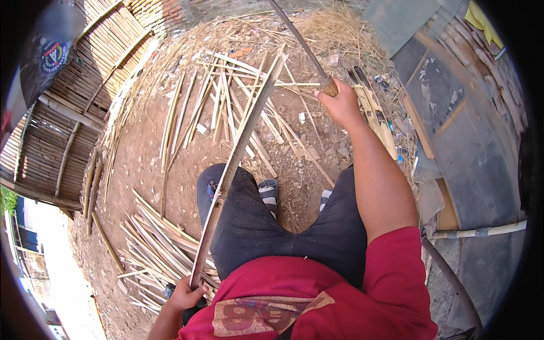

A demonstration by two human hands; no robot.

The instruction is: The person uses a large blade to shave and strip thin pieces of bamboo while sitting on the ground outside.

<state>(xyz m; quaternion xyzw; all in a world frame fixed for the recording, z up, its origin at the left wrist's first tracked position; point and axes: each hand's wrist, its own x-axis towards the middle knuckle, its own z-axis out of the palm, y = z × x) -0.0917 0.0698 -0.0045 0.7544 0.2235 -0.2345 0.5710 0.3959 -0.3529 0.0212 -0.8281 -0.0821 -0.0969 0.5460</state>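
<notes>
Head view: left hand point(188, 294) closed round near end of one bamboo strip point(230, 164), slanting past left thigh point(249, 232). One strip heap point(164, 249), uncountable, left side of dirt ground point(136, 158). Two sandals point(268, 195). Right hand point(340, 105) wrapped round handle point(328, 86) of one long blade point(298, 39). Scattered strips point(228, 107) toward ground's far edge.

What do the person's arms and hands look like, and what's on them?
The left hand and right hand wear no gloves. The right arm has a short red sleeve and is uncovered below it. The left sleeve isn't clear.
</notes>
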